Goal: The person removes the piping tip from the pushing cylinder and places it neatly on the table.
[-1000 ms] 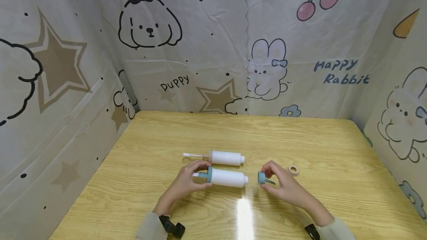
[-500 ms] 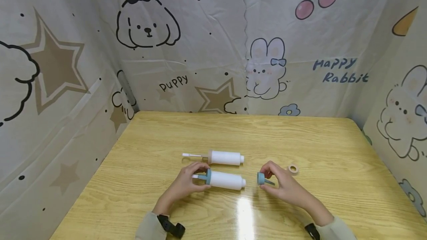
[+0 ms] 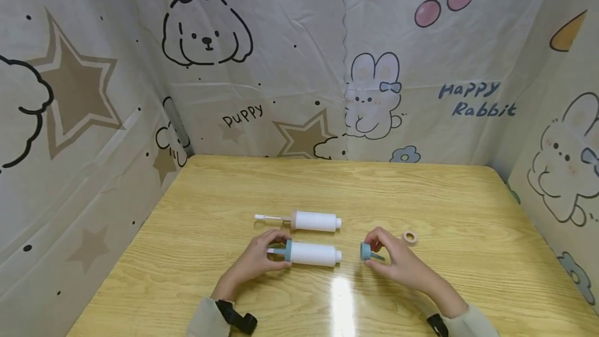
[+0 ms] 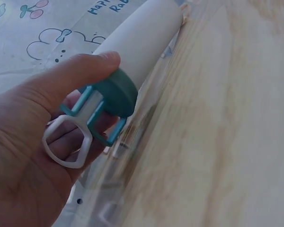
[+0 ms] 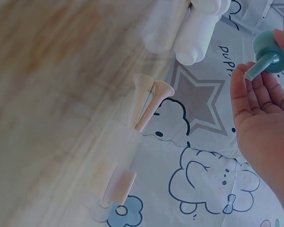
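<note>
My left hand [image 3: 257,257] grips the teal collar [image 4: 117,92] of a white syringe-like tube [image 3: 314,254], thumb and fingers on opposite sides. A white ring handle [image 4: 68,142] sticks out behind the collar toward the palm. The tube's narrow tip points right. Across from it, my right hand [image 3: 393,258] pinches a teal cap with a thin spout [image 3: 366,251] between thumb and fingers. The cap's wide end faces the tube's tip, with a gap between them. Behind lies a second white tube [image 3: 315,221] with a beige collar and a thin white rod extending left.
A beige ring [image 3: 410,237] lies on the wooden table [image 3: 224,186] behind the right hand. In the right wrist view a beige trumpet-shaped piece [image 5: 156,104] also lies on the table. A printed cloth [image 3: 299,56] encloses the table's back and sides.
My left hand has shifted slightly left with the white tube, widening its gap to the teal cap a little. My right hand stays almost still.
</note>
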Demonstrator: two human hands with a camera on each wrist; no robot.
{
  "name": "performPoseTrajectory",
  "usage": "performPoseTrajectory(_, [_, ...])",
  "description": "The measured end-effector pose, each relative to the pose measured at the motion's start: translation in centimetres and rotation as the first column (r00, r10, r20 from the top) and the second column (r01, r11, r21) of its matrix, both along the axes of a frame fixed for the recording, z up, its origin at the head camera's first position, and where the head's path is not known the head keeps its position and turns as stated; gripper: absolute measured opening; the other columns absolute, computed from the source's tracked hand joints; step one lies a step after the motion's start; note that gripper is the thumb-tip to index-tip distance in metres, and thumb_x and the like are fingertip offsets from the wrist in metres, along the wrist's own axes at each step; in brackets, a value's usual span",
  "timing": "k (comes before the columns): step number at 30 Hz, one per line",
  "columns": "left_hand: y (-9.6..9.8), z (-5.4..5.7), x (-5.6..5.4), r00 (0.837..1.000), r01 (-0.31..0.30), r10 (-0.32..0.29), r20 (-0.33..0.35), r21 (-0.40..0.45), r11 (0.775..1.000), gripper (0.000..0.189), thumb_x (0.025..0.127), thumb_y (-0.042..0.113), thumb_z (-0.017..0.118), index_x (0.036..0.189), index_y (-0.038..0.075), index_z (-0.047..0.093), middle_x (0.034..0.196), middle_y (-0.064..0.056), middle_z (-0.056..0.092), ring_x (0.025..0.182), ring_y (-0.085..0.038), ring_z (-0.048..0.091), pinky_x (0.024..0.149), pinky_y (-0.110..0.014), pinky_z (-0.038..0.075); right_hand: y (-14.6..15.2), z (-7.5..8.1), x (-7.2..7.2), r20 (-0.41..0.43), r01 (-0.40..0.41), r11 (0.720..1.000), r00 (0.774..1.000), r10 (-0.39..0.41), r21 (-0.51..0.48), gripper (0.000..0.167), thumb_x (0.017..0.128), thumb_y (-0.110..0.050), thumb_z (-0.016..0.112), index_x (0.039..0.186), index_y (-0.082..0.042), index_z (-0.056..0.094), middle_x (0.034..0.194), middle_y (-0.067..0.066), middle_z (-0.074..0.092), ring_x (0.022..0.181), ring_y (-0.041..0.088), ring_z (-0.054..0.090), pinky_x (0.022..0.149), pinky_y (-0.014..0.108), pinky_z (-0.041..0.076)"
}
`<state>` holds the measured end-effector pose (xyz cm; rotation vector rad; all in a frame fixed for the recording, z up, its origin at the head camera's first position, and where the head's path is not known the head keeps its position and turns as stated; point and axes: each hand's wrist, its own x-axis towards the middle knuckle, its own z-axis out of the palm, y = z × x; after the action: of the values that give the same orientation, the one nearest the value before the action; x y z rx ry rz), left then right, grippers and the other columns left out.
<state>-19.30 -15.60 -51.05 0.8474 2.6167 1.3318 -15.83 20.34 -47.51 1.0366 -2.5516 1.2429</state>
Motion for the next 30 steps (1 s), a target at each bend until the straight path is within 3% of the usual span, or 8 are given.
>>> performPoseTrajectory(13, [-0.28, -0.29, -0.09, 0.999, 0.002, -0.003, 0.032, 0.014, 1.0, 0.057, 0.079, 0.023, 0.083, 0.127, 0.007, 0.058, 0.121, -0.005, 0.063, 0.112, -0.026, 0.065, 0.097, -0.033, 0.055, -0.15, -0.06, 0.08, 0.009, 0.006, 1.0, 1.0, -0.006, 0.015, 0.028, 0.088, -0.01, 0.073, 0.108, -0.015, 0.053, 0.096, -0.008, 0.056, 0.087, 0.003, 0.053, 0.074, 0.024, 0.051])
performPoseTrajectory(20, [-0.41, -0.06, -0.06, 0.999, -0.003, 0.002, 0.042, 0.021, 1.0, 0.06, 0.079, 0.025, 0.083, 0.129, 0.005, 0.056, 0.126, -0.008, 0.062, 0.117, -0.031, 0.062, 0.101, -0.042, 0.053, -0.22, -0.13, 0.0, 0.022, 0.004, 1.0, 1.0, -0.004, 0.019, 0.027, 0.088, -0.011, 0.072, 0.107, -0.015, 0.054, 0.096, -0.008, 0.057, 0.087, 0.002, 0.053, 0.073, 0.024, 0.051])
performPoseTrajectory(30, [-0.65, 0.29, 0.35, 0.99, -0.1, 0.102, -0.1, 0.03, 0.995, 0.059, 0.079, 0.027, 0.082, 0.13, 0.01, 0.057, 0.127, -0.004, 0.064, 0.122, -0.03, 0.059, 0.102, -0.05, 0.049, -0.09, -0.29, -0.13, 0.05, 0.022, 0.999, 0.998, -0.024, 0.032, 0.03, 0.087, -0.012, 0.074, 0.107, -0.019, 0.053, 0.096, -0.013, 0.056, 0.087, -0.002, 0.053, 0.075, 0.023, 0.052])
